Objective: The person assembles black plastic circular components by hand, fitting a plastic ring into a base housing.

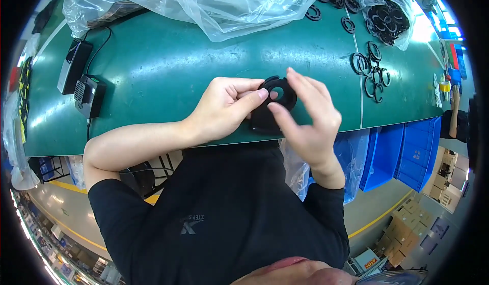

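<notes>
Near the front edge of the green table, my left hand [229,104] grips a black plastic part [267,121] with a round ring-shaped end and a wider, flat lower body. The left thumb presses on the rim of its round opening, and a fingertip shows through the hole. Over the right side of the same part, my right hand [313,117] has its thumb and fingers apart. Its thumb tip is close to the ring; whether it touches, I cannot tell. Several loose black rings [376,71] lie on the table to the right.
Clear plastic sheeting [219,5] covers the table's far side. A bag of black parts [389,20] sits far right. Two black devices with a cable [90,96] stand at the left. Blue bins [417,152] are below the right table edge. Another person's arm [455,112] shows far right.
</notes>
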Action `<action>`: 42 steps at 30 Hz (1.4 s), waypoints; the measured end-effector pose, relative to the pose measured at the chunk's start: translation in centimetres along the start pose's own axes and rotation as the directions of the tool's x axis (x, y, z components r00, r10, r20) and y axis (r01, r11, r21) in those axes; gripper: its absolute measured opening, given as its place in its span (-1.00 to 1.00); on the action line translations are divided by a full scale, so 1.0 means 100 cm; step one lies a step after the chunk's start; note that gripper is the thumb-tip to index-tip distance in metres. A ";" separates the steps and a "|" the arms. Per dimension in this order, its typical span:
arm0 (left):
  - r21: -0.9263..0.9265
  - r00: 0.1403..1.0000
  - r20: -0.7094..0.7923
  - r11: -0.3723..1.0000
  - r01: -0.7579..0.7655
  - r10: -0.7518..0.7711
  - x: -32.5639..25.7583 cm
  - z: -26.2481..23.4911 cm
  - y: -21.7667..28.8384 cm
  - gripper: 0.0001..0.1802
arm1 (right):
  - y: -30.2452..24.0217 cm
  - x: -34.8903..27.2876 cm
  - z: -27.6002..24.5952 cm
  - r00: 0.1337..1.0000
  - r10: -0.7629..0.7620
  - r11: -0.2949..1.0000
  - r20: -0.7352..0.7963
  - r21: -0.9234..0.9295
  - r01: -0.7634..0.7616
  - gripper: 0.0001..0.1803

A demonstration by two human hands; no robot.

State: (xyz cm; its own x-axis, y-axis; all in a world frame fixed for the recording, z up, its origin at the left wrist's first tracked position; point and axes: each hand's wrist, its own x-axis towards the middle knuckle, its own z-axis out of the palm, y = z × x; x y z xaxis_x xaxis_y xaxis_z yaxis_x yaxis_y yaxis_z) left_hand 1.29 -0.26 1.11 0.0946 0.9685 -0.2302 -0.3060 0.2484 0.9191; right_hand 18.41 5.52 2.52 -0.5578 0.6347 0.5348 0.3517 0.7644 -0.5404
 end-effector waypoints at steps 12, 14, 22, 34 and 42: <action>0.201 0.998 0.063 0.979 -0.038 0.025 -0.001 -0.003 -0.010 -0.69 | 0.018 0.012 0.003 0.859 0.389 0.662 0.332 0.548 -0.511 -0.87; 0.221 0.997 0.072 0.975 -0.027 0.012 0.000 -0.003 -0.011 -0.69 | 0.019 0.011 0.003 0.848 0.409 0.645 0.336 0.552 -0.529 -0.87; 0.165 0.988 -0.003 0.974 -0.154 0.156 0.001 0.001 -0.018 -0.75 | 0.021 0.009 0.003 0.858 0.384 0.654 0.342 0.555 -0.514 -0.83; 0.251 0.993 0.015 0.961 -0.119 0.119 0.000 -0.001 -0.014 -0.75 | 0.019 0.007 0.006 0.809 0.407 0.551 0.425 0.592 -0.588 -0.87; 0.152 0.998 0.063 0.988 -0.029 0.019 -0.001 0.000 -0.002 -0.74 | 0.018 0.012 0.004 0.768 0.421 0.464 0.482 0.614 -0.639 -0.87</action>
State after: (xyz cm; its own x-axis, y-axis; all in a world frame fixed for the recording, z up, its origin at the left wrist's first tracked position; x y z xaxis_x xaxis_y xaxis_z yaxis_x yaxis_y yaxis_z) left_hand 1.30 -0.36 0.97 0.1480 0.9702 -0.1920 -0.1610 0.2152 0.9632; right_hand 18.11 7.60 1.93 -0.6428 0.7550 -0.1295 0.0581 -0.1205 -0.9910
